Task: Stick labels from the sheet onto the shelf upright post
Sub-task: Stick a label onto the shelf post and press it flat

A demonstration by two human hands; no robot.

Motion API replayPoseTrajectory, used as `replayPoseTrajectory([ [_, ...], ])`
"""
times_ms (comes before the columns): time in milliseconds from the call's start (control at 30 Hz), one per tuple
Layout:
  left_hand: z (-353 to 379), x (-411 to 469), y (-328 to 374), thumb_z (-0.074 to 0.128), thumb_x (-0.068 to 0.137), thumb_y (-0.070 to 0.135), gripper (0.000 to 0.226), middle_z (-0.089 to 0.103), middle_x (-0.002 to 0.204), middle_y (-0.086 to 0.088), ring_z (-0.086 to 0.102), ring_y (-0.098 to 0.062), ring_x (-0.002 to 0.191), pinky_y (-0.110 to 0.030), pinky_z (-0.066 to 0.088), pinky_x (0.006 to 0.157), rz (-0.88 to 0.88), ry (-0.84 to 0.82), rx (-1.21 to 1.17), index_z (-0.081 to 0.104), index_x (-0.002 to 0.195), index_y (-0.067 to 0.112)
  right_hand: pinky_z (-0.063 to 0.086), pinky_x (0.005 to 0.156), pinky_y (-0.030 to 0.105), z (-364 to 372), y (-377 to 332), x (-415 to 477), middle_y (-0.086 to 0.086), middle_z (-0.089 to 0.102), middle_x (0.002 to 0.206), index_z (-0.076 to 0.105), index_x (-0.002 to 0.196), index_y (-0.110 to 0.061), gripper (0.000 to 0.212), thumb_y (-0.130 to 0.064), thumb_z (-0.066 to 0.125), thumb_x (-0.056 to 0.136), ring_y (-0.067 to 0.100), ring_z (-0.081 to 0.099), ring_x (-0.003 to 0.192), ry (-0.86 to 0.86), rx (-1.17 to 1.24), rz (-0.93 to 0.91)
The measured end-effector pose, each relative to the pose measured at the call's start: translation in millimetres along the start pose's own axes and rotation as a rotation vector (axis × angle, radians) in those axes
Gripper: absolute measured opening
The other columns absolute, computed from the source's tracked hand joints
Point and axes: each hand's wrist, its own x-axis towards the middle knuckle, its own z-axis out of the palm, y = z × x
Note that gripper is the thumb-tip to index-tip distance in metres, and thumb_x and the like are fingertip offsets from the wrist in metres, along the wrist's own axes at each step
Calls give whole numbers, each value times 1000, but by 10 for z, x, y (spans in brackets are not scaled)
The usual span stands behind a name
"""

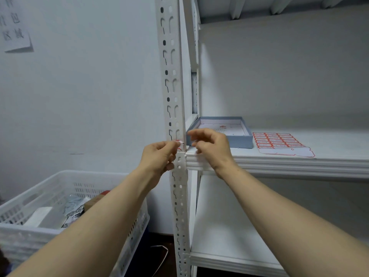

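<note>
Left hand [159,154] is up at the shelf upright post [171,76], thumb and forefinger pinched on a small red-bordered label [179,142] at the post's front corner, just above the shelf board [279,162]. Right hand [211,145] sits just right of those fingertips, its fingers curled toward the same corner. Whether it has the label's other end, can't tell. The label looks paper-thin, floppy and tacky, so it's best held by its very edge. The post face is narrow and punched with slots, leaving little flat metal under the fingers. The label sheet [279,141] lies well right of the right hand, past a blue tray [242,141]. There's open air left of the left hand.
</note>
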Motion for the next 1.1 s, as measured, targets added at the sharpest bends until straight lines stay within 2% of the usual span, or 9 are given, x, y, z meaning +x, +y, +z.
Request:
replayPoseTrajectory([
  [67, 24, -11, 10, 66, 84, 12, 13, 46, 60, 0, 37, -10, 48, -18, 29, 40, -6, -11, 4, 66, 72, 10, 49, 57, 19, -28, -83, -39, 6, 65, 79, 70, 89, -5, 27, 11, 49, 81, 13, 59, 67, -103, 138, 138],
  [133, 53, -32, 14, 66, 83, 12, 11, 48, 58, 2, 38, -8, 47, -19, 31, 42, -5, -23, 16, 68, 73, 10, 49, 55, 22, -58, -153, -72, 11, 65, 80, 70, 86, -6, 14, -2, 56, 85, 17, 58, 65, -205, 181, 248],
  [267, 66, -58, 17, 65, 85, 14, 17, 49, 56, 2, 40, -7, 45, -18, 34, 42, 2, -30, 58, 66, 68, 10, 51, 56, 23, -84, -112, -71, 7, 67, 76, 71, 85, -8, 11, -19, 69, 83, 15, 61, 65, -233, 171, 231],
  [500, -4, -54, 50, 73, 80, 18, 13, 55, 64, -1, 42, -9, 50, -20, 34, 44, -2, -14, 74, 71, 81, 6, 50, 51, 17, -45, -108, -49, 6, 66, 70, 70, 83, -6, 4, -4, 67, 83, 10, 59, 56, -104, 105, 108],
  [700, -12, 7, 7, 66, 80, 13, 11, 59, 62, -4, 45, -7, 43, -16, 31, 41, 120, 181, 226, 68, 71, 8, 53, 55, 21, 9, 25, 109, 0, 64, 67, 66, 73, -15, 15, -7, 64, 86, 11, 61, 59, 165, 64, 81],
  [800, 23, 33, -46, 64, 79, 21, 14, 62, 56, 2, 55, -12, 51, -21, 42, 53, 207, 224, 465, 69, 67, 19, 58, 71, 35, 25, 157, 168, -1, 65, 66, 65, 66, -25, 26, -8, 63, 85, 17, 63, 66, 186, -49, 67],
  [867, 62, 58, -72, 64, 79, 36, 16, 67, 65, 8, 62, -18, 65, -27, 49, 62, 231, 268, 608, 70, 72, 24, 57, 79, 44, 74, 205, 186, -3, 66, 65, 64, 63, -27, 28, -8, 64, 84, 17, 64, 65, 177, -77, 66],
  [967, 115, 89, -83, 64, 81, 45, 20, 70, 85, 12, 63, -18, 85, -32, 51, 71, 283, 330, 764, 70, 84, 26, 56, 81, 46, 108, 218, 214, -5, 67, 66, 65, 65, -27, 26, -8, 65, 83, 17, 65, 65, 170, -80, 64],
  [1100, 139, 127, -98, 62, 84, 46, 21, 71, 87, 8, 64, -18, 88, -32, 50, 72, 311, 374, 817, 69, 89, 27, 56, 81, 46, 113, 226, 251, -2, 67, 68, 68, 68, -25, 23, -10, 65, 84, 21, 68, 71, 159, -94, 59],
])
